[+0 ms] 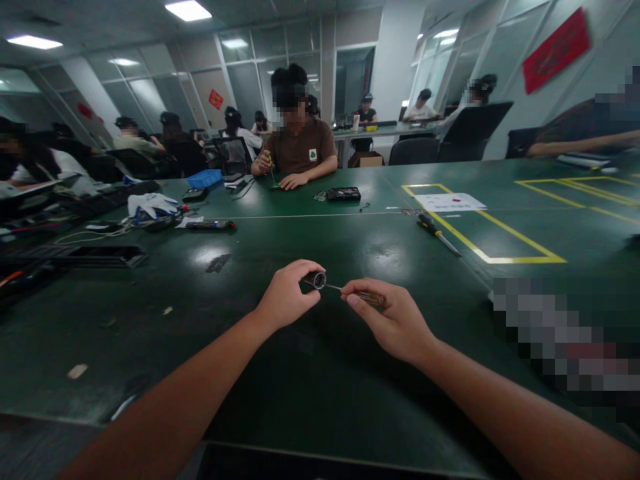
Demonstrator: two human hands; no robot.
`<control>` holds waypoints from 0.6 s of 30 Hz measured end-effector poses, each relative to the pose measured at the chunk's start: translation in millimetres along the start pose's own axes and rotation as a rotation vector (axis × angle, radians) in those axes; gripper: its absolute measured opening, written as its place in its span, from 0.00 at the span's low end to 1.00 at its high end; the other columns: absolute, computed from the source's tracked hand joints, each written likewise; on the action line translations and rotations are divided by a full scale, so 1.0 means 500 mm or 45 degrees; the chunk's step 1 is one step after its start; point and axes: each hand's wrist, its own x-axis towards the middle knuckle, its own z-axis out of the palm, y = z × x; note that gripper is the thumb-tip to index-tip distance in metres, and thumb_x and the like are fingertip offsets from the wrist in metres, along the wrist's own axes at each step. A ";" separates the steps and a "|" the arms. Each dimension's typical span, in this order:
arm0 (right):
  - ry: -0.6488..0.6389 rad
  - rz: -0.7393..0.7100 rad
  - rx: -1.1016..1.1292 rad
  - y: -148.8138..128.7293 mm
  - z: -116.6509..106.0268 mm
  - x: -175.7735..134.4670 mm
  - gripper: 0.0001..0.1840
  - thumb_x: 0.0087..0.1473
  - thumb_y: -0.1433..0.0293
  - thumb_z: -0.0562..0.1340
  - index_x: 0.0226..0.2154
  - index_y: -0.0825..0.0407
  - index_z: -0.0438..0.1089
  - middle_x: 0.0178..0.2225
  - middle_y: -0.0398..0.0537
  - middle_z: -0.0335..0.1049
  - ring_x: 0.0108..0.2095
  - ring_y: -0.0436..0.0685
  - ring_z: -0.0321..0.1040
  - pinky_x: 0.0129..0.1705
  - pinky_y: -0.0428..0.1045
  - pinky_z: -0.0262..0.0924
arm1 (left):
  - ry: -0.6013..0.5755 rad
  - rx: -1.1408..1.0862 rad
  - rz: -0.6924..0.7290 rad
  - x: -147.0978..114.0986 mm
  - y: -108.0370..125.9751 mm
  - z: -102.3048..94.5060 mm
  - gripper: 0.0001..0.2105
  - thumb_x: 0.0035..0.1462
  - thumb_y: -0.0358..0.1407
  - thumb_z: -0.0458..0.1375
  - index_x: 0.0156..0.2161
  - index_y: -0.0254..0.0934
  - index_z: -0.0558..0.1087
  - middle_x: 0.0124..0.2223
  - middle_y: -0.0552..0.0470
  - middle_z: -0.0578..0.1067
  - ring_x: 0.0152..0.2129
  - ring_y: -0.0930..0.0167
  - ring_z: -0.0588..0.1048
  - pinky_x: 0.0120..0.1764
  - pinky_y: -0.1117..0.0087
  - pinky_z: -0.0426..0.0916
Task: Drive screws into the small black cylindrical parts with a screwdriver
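Between the thumb and fingers of my left hand (293, 293) is a small dark cylindrical part (317, 280), its round open end turned toward my right side. I cannot make out its exact kind. My right hand (397, 317) is closed around the amber handle of a small screwdriver (371, 297). The thin shaft points left, and its tip is at or very near the rim of the cylinder; whether it touches is too small to tell. Both hands are above the green tabletop (320, 387), close to each other.
A larger black-and-yellow screwdriver (437, 233) lies ahead to the right, beside a yellow tape outline (525, 259) and a paper sheet (453, 201). White gloves (153, 205), a pen-like tool (210, 225) and a black tray (107, 255) lie left. A person (300, 143) works opposite, near a black box (344, 193).
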 end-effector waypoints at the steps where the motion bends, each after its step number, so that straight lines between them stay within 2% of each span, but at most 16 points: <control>1: -0.002 0.007 0.003 0.000 0.000 0.000 0.08 0.64 0.66 0.61 0.41 0.47 0.77 0.37 0.46 0.81 0.36 0.58 0.78 0.41 0.53 0.69 | 0.002 -0.003 0.000 0.000 0.000 0.000 0.17 0.49 0.23 0.60 0.45 0.39 0.76 0.45 0.51 0.79 0.42 0.67 0.78 0.47 0.63 0.75; 8: 0.034 0.029 0.083 0.003 -0.001 -0.002 0.10 0.65 0.64 0.61 0.42 0.47 0.77 0.38 0.47 0.81 0.37 0.59 0.78 0.42 0.54 0.70 | -0.001 -0.009 0.013 0.000 -0.003 0.000 0.17 0.50 0.23 0.61 0.45 0.39 0.77 0.45 0.50 0.79 0.42 0.66 0.78 0.47 0.62 0.75; 13: -0.005 0.055 0.142 0.003 0.002 0.000 0.08 0.64 0.65 0.62 0.42 0.48 0.77 0.39 0.47 0.81 0.39 0.59 0.78 0.44 0.54 0.70 | -0.034 -0.003 0.025 -0.001 -0.002 0.000 0.18 0.50 0.24 0.61 0.46 0.39 0.77 0.47 0.50 0.80 0.44 0.66 0.78 0.50 0.62 0.75; 18: 0.065 0.150 0.400 0.013 0.010 0.003 0.11 0.64 0.62 0.63 0.47 0.49 0.71 0.39 0.49 0.80 0.40 0.59 0.79 0.44 0.54 0.71 | -0.083 0.002 0.059 -0.002 0.001 0.000 0.18 0.50 0.23 0.61 0.46 0.39 0.77 0.48 0.50 0.80 0.45 0.66 0.78 0.52 0.61 0.74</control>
